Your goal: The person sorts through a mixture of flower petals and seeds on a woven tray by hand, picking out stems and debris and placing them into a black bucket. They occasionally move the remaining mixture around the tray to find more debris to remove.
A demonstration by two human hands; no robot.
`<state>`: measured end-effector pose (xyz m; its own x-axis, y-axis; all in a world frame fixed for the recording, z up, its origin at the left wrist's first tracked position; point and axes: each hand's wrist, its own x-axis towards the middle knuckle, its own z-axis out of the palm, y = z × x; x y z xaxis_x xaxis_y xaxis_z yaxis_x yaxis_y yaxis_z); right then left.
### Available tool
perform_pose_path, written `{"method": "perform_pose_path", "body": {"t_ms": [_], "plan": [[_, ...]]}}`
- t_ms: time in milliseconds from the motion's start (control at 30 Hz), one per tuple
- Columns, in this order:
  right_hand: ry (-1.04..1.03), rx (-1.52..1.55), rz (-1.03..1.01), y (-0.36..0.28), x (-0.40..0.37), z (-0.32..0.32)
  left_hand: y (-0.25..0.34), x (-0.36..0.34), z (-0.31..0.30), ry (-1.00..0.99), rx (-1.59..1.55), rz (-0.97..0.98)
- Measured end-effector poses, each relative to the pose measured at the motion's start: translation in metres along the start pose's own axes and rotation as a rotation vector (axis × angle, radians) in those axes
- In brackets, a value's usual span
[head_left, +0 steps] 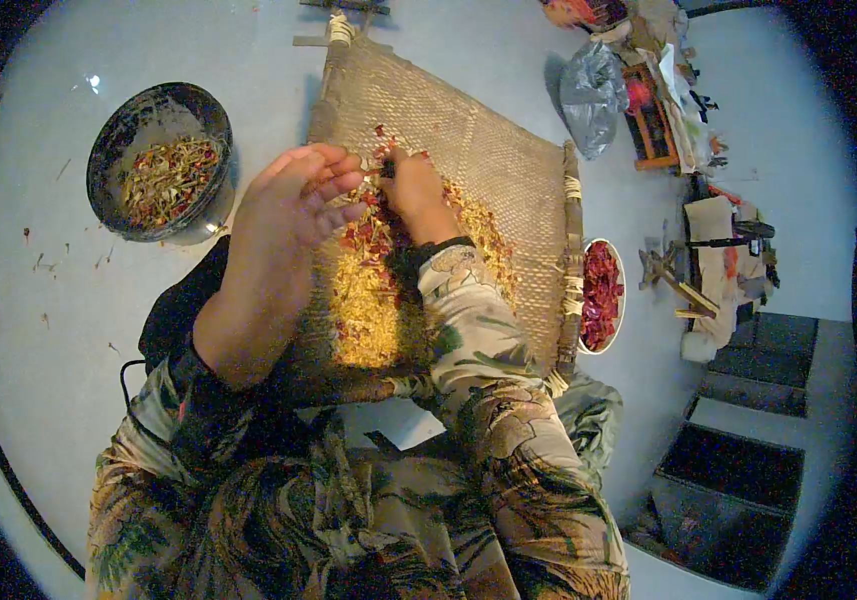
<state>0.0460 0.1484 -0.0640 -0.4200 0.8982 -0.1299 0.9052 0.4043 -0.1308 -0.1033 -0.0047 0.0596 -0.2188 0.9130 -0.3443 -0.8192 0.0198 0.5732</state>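
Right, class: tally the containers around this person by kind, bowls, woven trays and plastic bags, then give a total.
bowls: 2 (dark bowl, white bowl)
woven tray: 1
plastic bag: 1
total: 4

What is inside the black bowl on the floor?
The black bowl holds a heap of pale stems with red bits. Its bottom is covered by them and cannot be seen.

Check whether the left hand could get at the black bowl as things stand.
Probably yes. The left hand is over the left side of the woven tray, and the black bowl stands open on the floor just beyond, with nothing between them.
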Motion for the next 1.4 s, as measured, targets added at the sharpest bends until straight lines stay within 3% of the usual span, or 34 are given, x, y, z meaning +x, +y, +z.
{"method": "perform_pose_path", "body": {"t_ms": [333,433,467,567,600,800,1000,1100,1200,1300,1400], "plan": [[0.1,-0.014,-0.119,0.012,-0.001,0.013,-0.004,0.004,-0.002,-0.009,0.009,0.019],[0.114,0.24,0.005,0.017,-0.011,0.005,-0.004,0.001,-0.001,0.008,0.012,0.028],[0.22,0.324,-0.076,0.025,-0.014,0.006,-0.005,0.001,0.001,0.013,0.009,0.031],[-0.084,1.155,0.138,0.054,-0.011,0.022,-0.007,0.001,0.005,0.029,0.041,0.027],[-0.152,1.333,0.187,0.044,-0.024,-0.001,-0.008,0.002,0.005,0.035,0.06,0.026],[-0.154,1.536,0.3,0.036,-0.056,-0.033,-0.036,0.015,-0.005,-0.047,0.235,-0.005],[-0.048,1.222,0.16,0.035,-0.079,-0.047,-0.065,0.022,-0.006,-0.038,0.243,-0.074],[0.1,1.168,0.135,0.025,-0.093,-0.059,-0.074,0.022,-0.002,-0.027,0.252,-0.106],[0.162,0.771,0.125,0.027,-0.101,-0.063,-0.085,0.025,-0.005,-0.039,0.26,-0.164],[0.361,0.341,-0.03,0.024,-0.108,-0.071,-0.093,0.028,-0.007,-0.041,0.295,-0.149],[0.229,0.426,0.054,0.026,-0.114,-0.083,-0.097,0.031,-0.01,-0.032,0.288,-0.137]]}}
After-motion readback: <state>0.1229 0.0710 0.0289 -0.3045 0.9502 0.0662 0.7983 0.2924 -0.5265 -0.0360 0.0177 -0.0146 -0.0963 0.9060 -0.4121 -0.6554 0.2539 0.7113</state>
